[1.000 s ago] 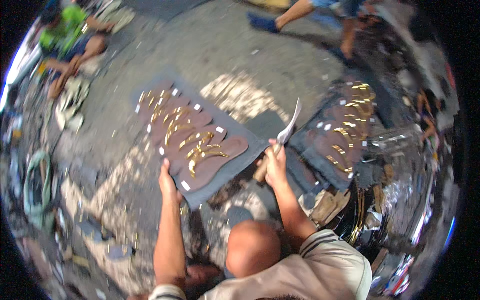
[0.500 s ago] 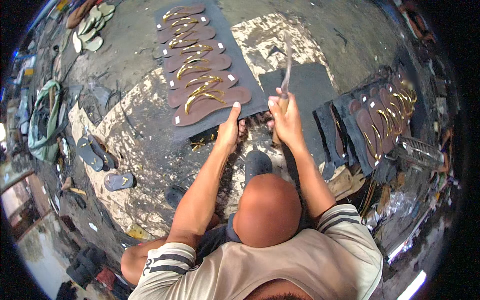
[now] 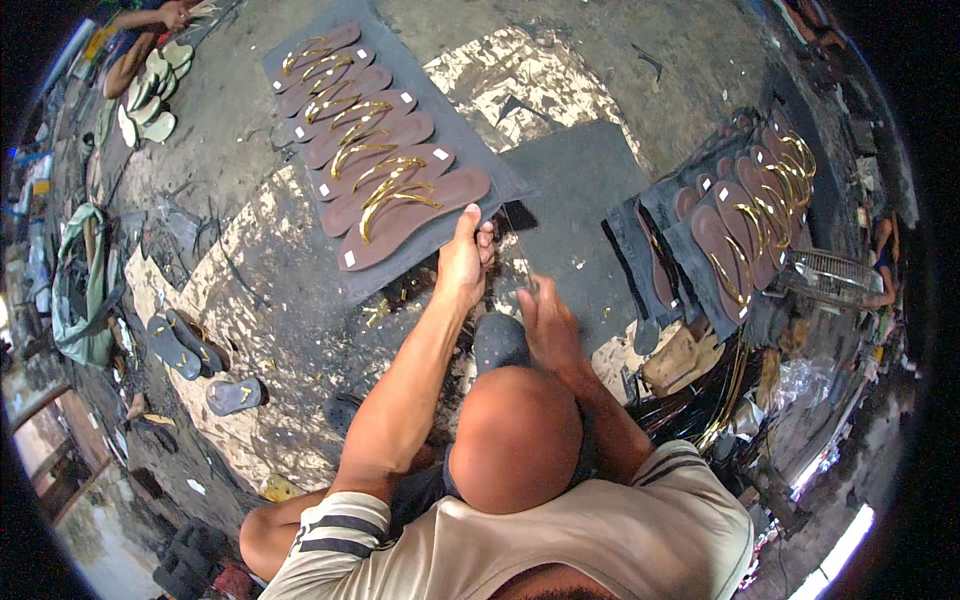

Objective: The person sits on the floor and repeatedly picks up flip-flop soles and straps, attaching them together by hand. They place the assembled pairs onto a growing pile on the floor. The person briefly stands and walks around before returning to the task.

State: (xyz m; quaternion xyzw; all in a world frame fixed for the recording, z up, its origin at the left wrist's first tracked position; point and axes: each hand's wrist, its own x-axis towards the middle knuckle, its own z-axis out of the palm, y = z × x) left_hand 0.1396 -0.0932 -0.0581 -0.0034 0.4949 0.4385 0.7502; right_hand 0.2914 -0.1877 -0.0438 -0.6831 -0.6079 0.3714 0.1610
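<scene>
My left hand [image 3: 463,262] grips the near right edge of a dark grey sheet [image 3: 506,188], thumb on top. On that sheet lies an overlapping row of brown sandals [image 3: 460,187] with gold straps and small white stickers; my thumb is by the tip of the nearest one. A knife [image 3: 521,255] with a long thin blade is in my right hand [image 3: 553,325], low beside my knee. Its blade points away from me and reaches the sheet's near right corner; my fingers mostly hide the handle. Beyond the blade another dark sheet [image 3: 580,175] lies flat on the ground.
More gold-strapped sandals [image 3: 715,245] lie on dark sheeting at the right, beside a fan [image 3: 830,280]. Dark flip-flops [image 3: 235,397] and a green bag [image 3: 85,300] are at the left. Pale soles [image 3: 155,125] lie far left, near another person's arm [image 3: 160,18].
My right hand has pulled back toward my knee, and the raised knife has come down to the sheet's corner. My left hand keeps its grip. Another person's arm now shows far left.
</scene>
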